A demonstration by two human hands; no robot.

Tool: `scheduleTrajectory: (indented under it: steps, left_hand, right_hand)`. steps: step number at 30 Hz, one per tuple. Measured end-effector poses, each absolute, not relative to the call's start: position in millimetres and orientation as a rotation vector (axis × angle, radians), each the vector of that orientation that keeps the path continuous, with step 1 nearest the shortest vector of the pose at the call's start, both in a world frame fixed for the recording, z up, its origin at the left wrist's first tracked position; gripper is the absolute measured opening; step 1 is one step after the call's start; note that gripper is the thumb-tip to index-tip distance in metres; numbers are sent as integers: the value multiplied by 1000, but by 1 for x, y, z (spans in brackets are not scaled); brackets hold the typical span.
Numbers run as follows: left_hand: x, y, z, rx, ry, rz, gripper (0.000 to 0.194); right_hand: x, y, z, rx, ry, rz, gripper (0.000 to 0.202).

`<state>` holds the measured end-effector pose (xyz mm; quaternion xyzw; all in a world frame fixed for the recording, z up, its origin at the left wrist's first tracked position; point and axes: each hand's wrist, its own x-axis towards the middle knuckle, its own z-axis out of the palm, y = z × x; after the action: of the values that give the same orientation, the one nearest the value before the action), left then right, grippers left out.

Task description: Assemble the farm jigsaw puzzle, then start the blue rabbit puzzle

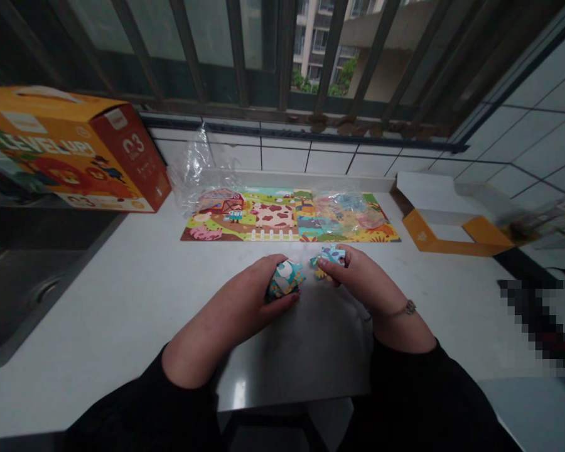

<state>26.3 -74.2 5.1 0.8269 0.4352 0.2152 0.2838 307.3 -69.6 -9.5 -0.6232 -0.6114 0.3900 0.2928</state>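
Observation:
My left hand [257, 285] is wrapped around a small stack of puzzle pieces [285, 278], teal with white, grey and orange print. In my right hand [353, 270], thumb and fingers pinch a couple of puzzle pieces [332, 254], pale blue and teal with some yellow. The two hands are close together but apart, above the counter's front part. Just beyond them lies a long illustrated farm-and-animal sheet [275, 216] with a spotted cow, a barn and a white fence. Crumpled clear plastic [343, 210] covers part of its right half.
An orange "LEVEL UP!" box [70, 150] stands at the left, beside a dark sink [37, 276]. Clear plastic wrap [202, 166] leans against the tiled wall. An opened orange-and-white box [461, 235] lies at the right. A barred window runs along the back.

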Motion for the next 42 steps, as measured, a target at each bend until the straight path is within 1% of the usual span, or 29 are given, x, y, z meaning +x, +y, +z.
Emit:
scheduleTrajectory:
  steps: [3,6,8,10,11,14,15,17,19,22,23,24,26,29,30,32,38,42]
  left_hand:
    - [25,-74,4,2216,1173,579,64]
    - [25,-74,6,2223,1192,544,65]
    - [25,-74,7,2217,1198,523,64]
    - [25,-74,7,2212,1197,533,64]
    - [25,-73,7,2211,1197,542,63]
    - [25,-73,6,2209,1200,545,64]
    - [25,-72,6,2208,1200,539,64]
    - [25,-72,5,2210,1197,540,64]
    - [25,-72,5,2216,1197,540,64]
    - [26,-72,7,2223,1199,525,63]
    - [26,-72,7,2222,1200,518,63]
    - [26,-72,7,2218,1202,518,63]
    - [26,-73,8,2208,1205,516,61]
    - [26,-73,7,2207,1208,510,60]
    - [26,-73,6,2213,1209,512,61]
    - [26,-72,5,2225,1210,511,63]
    - [26,-71,6,2225,1211,494,63]
    - [26,-72,7,2195,1231,476,64]
  right_hand:
    - [324,-66,-16,-1925,-1706,735,27]
    - [338,-62,-24,-2079,-1710,435,24]
    - [346,-60,-29,-2096,-1732,317,23]
    - [355,-59,-32,-2099,-1709,296,22]
    - [361,-58,-32,-2100,-1676,321,25]
    - [385,-59,-34,-2131,-1531,380,41]
    - [394,-59,-36,-2168,-1497,370,42]
    - [411,-61,-39,-2288,-1460,329,34]
    - [422,-63,-42,-2394,-1449,250,34]
    - [419,-67,-39,-2420,-1447,13,55]
    - [414,-68,-36,-2385,-1457,-54,56]
    - [406,-68,-32,-2330,-1484,-75,51]
    - [389,-69,-24,-2158,-1622,62,32]
    - [365,-67,-20,-1830,-1941,440,23]
    - [360,-66,-21,-1756,-2024,502,17]
    - [357,-64,-26,-1715,-2115,477,10]
    - [376,-64,-30,-2041,-1966,98,22]
    - [390,-70,-28,-2426,-1659,14,28]
